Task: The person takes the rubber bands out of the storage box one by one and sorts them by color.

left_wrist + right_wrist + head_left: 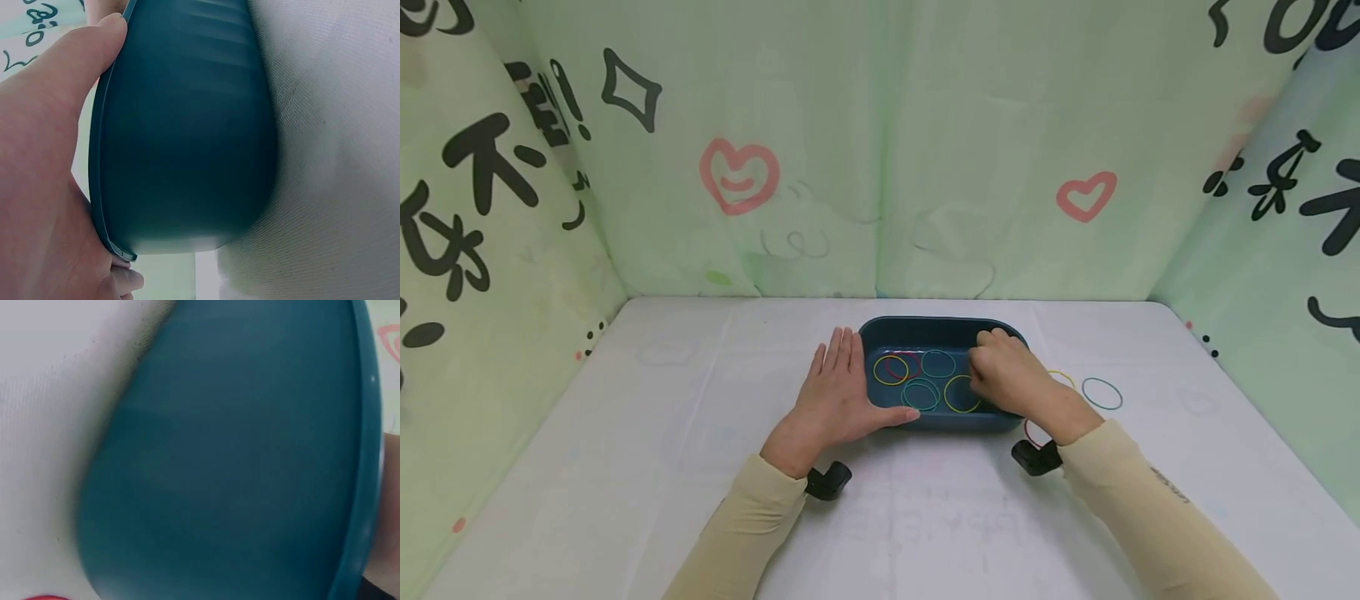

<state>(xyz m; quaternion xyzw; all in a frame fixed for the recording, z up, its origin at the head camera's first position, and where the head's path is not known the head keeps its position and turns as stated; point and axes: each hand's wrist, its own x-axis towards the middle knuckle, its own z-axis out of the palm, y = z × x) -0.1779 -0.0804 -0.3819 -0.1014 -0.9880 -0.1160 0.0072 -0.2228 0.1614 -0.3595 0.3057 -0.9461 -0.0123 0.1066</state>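
Observation:
A dark blue tray [940,422] stands on the table with several thin coloured rubber bands inside. Among them are a yellow band [875,372] at the left and another yellow band [946,395] beside the right hand. My left hand [838,400] lies against the tray's left end, fingers straight, thumb reaching over the front rim. In the left wrist view, the thumb [94,50] rests at the rim [94,144]. Fingers curled, my right hand [1007,371] dips into the tray's right end; its fingertips are hidden, and I cannot tell whether they pinch a band.
Right of the tray, on the white table [700,433], lie a teal band [1102,407], a yellow band [1063,373] partly behind the right hand, and a red band [1028,432] near the right wrist. Printed green curtains [925,167] enclose the table's back and sides.

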